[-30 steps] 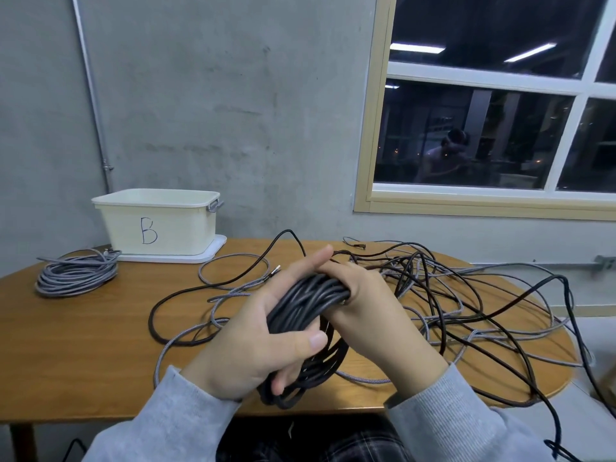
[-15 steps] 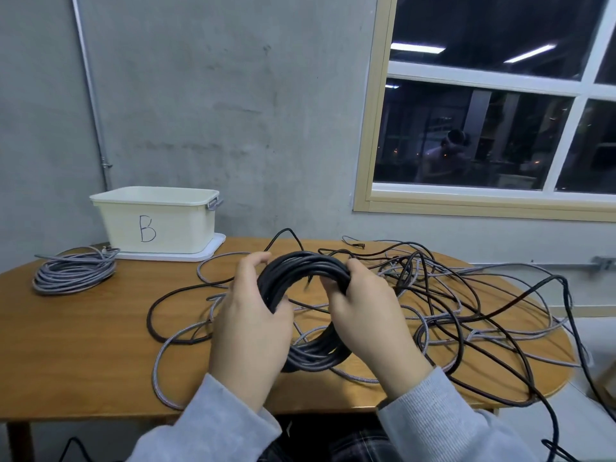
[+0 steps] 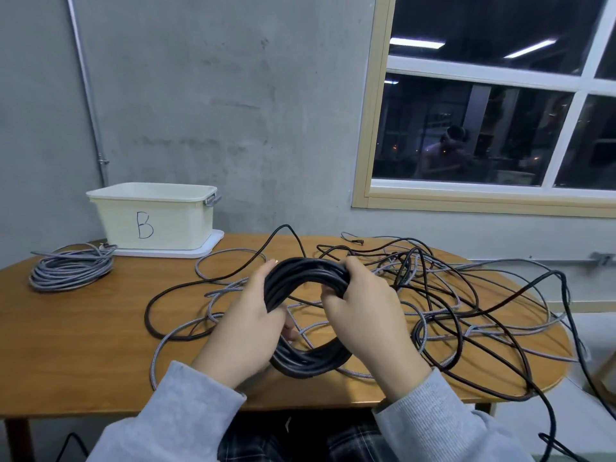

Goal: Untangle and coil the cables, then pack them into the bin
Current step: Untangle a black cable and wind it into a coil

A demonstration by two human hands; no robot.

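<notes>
A black cable coil — many smooth, matte loops bunched into a thick oval ring — is held upright above the near middle of the wooden table. Its left side is gripped by the left hand, with fingers curled round the bundle, and its upper right is clasped by the right hand, whose fingers are wrapped over the strands. The lower arc of the ring sags between the two wrists, just above the tabletop. From the coil a loose black strand is trailed away into a tangle of black and grey braided cables, which is spread over the right half of the table and spilled past its edge. Further left, a grey cable coil is laid flat near the far left corner — already wound. Just beside it a cream bin marked "B" is seen standing on a white lid against the concrete wall.
</notes>
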